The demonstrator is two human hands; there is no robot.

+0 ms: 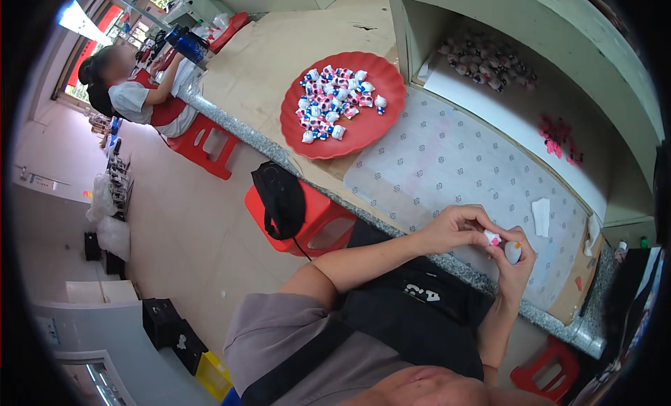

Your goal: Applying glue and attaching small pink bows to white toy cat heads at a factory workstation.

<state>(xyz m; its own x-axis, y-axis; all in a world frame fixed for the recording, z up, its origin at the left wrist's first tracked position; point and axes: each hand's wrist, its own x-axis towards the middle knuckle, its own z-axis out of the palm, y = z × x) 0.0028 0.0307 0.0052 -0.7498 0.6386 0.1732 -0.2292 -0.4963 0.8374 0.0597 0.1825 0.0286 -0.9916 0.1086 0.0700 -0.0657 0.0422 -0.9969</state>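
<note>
Pinching small pink-and-white figurine [492,238] in narrow left grip [458,228], probably by fingertips to spare its details; held low over near side of surface [262,142]. Right grip [517,259] closed around white orange-tipped bottle [513,254], by the look of it, with fingers near figurine, perhaps steadying it. Beneath, patterned white sheet [419,175], likely protecting surface; folded white tissue [541,217] within reach. Farther, red scalloped plate [384,77], corralling loose figurines [328,98]. Beyond, in open cubby [545,29], heaped pieces [489,63] and pink pieces [557,135], seemingly sorted apart.
</note>
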